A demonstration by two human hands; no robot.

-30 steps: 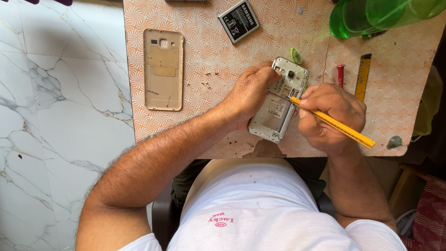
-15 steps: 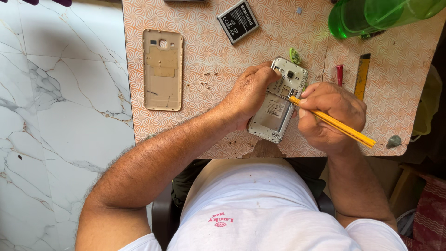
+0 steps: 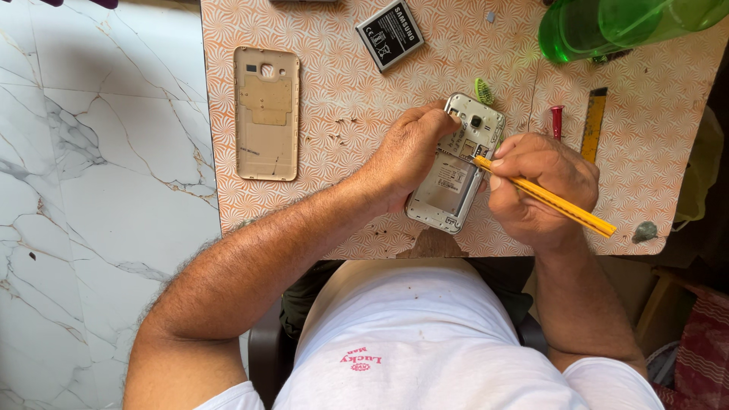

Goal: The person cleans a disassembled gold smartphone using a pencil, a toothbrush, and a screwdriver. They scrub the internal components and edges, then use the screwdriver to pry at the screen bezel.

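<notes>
An opened phone lies back side up on the patterned table, its battery bay bare. My left hand grips the phone's left edge and steadies it. My right hand holds a yellow tool like a pencil, its tip touching the phone's upper inner part near the card slots. A black battery lies further up the table. The gold back cover lies inner side up at the table's left.
A green plastic bottle lies at the top right. Next to my right hand are a red tool, a yellow ruler-like strip and a small green pick. A marble floor is on the left.
</notes>
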